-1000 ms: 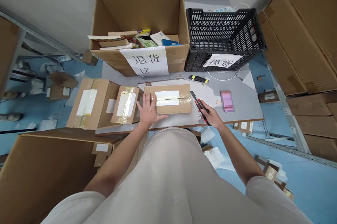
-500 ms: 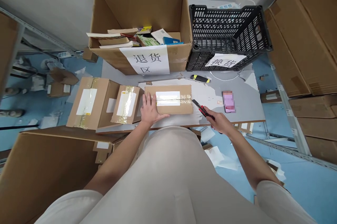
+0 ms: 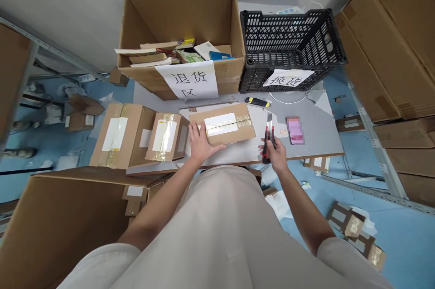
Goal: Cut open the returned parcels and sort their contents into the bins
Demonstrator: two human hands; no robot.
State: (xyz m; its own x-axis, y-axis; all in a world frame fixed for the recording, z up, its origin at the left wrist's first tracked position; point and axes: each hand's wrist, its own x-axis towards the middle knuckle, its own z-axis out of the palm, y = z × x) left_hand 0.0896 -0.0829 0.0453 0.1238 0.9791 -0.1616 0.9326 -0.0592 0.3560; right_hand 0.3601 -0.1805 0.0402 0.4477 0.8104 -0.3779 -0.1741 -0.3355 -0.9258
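- Wrapped around the handle of a red-and-black utility knife, the right grip is closed, and the bare metal blade is pointed away from the body.
- The knife is held above the near part of the surface, just beside the right end of a taped cardboard parcel and apart from it; whether the surface is touched by the knife cannot be told.
- The left grip is spread wide, its fingers laid on the left end of that parcel and its thumb stretched along the near edge.
- The parcel is set at a slant in the middle of the surface, with a white label and a strip of clear tape seen on its top.
- To its left, two more taped parcels are lined up: a small one nearby, then a larger one.
- Behind it, a large cardboard box is filled partway with books and fronted by a paper sign marked 退货区.
- Beside that box, a black plastic crate is placed, a sheet marked 换货 attached to its front.
- Before the crate, a black-and-yellow cutter is laid; farther right, a pink rectangular item is partly pixelated.
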